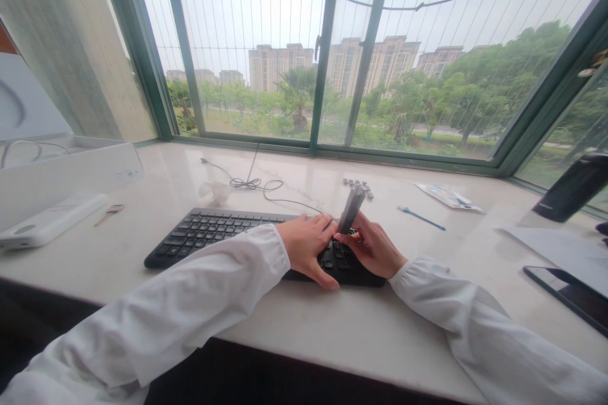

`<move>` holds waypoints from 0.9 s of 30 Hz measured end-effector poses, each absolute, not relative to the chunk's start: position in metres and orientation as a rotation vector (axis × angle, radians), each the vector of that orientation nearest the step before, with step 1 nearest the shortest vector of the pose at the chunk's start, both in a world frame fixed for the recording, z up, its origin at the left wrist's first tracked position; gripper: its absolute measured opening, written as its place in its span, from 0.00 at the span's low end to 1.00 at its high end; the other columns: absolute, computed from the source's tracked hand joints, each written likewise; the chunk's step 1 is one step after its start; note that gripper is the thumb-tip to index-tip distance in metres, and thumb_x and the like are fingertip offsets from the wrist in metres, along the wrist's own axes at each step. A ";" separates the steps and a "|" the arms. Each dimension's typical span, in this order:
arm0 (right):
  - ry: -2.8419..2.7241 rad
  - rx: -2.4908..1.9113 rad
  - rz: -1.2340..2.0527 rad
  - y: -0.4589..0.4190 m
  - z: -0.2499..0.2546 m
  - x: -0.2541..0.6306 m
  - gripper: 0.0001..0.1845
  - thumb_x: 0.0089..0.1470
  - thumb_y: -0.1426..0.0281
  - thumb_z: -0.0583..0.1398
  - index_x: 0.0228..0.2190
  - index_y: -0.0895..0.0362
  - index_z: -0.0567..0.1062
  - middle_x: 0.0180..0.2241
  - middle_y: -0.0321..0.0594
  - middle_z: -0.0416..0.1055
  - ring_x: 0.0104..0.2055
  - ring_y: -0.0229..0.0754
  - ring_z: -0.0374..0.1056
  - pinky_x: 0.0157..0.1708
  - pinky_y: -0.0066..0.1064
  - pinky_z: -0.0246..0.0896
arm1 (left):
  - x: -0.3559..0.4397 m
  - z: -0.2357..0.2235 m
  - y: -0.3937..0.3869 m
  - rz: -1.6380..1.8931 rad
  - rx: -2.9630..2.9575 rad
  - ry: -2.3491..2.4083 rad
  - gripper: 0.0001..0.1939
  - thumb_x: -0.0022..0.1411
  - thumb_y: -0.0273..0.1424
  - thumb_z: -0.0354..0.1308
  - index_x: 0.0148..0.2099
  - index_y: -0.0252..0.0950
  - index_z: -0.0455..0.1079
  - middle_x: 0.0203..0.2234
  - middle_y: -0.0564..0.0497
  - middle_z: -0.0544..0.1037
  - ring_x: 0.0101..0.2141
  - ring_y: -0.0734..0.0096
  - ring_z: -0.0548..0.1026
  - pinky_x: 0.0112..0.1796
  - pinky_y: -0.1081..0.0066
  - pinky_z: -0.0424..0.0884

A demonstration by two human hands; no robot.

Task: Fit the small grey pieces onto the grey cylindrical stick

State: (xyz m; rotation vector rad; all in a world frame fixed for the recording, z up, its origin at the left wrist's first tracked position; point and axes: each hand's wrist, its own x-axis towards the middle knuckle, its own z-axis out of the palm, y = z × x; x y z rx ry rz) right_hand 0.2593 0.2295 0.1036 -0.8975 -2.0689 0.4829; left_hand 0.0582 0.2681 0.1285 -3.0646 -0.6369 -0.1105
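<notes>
A black keyboard (209, 234) lies on the pale stone sill (304, 323) before the window. My left hand (308, 247) rests on the keyboard's right part, fingers bent and pressing down, thumb at the front edge. My right hand (375, 247) is closed around a grey stick-like tool (351, 207) that stands tilted above the right-hand keys, its lower end at the keys between my hands. Both arms wear white sleeves.
A white box (61, 171) and a white power bank (47, 221) sit at the left. Beyond the keyboard lie a thin tangled cable (251, 183) and several small grey key caps (358, 186). To the right are a blue pen (420, 218), a plastic packet (446, 196), a tablet (570, 294) and a black device (574, 186).
</notes>
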 end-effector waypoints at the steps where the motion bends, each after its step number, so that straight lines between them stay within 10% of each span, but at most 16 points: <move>1: -2.065 -0.904 0.475 0.230 0.104 0.259 0.08 0.62 0.66 0.56 0.43 0.53 0.63 0.36 0.39 0.75 0.30 0.38 0.71 0.20 0.24 0.65 | 0.058 0.128 0.268 -0.112 -3.064 -0.637 0.56 0.46 0.67 0.52 0.65 0.30 0.53 0.59 0.32 0.62 0.58 0.45 0.61 0.55 0.49 0.61; 21: -1.996 -0.880 0.748 0.236 0.110 0.262 0.14 0.61 0.62 0.58 0.46 0.54 0.63 0.36 0.39 0.75 0.36 0.41 0.73 0.35 0.31 0.70 | 0.059 0.127 0.268 -0.100 -3.075 -0.645 0.54 0.47 0.66 0.53 0.63 0.30 0.55 0.60 0.32 0.60 0.60 0.46 0.58 0.56 0.53 0.57; 27: -2.155 -0.880 0.628 0.233 0.113 0.263 0.13 0.62 0.63 0.56 0.47 0.52 0.63 0.43 0.42 0.75 0.34 0.42 0.74 0.24 0.26 0.69 | 0.058 0.128 0.268 -0.106 -3.081 -0.625 0.53 0.47 0.66 0.53 0.62 0.32 0.55 0.57 0.33 0.63 0.57 0.46 0.61 0.55 0.51 0.59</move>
